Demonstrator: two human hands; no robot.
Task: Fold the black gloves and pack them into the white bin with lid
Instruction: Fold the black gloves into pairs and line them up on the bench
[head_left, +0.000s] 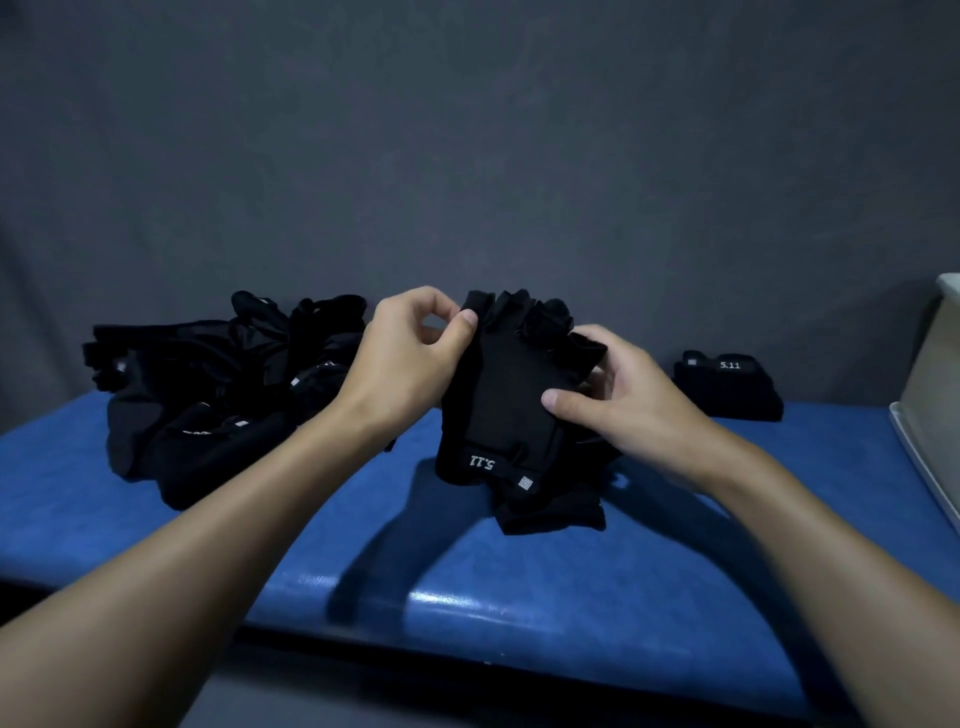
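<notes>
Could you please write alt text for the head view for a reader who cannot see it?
A left hand and right hand hold a black glove over a blue table. A pile of gloves lies at left; a folded glove and white bin at right.

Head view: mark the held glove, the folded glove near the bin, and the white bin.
held glove (511, 395), head view, its flat middle panel.
folded glove (727, 392), head view, front face below the 5.11 logo.
white bin (935, 374), head view, its side wall.

Blue padded bench (363, 545), heap of black gloves (208, 395) at left, folded glove (727, 387) back right, white bin (930, 395) at right edge
</notes>
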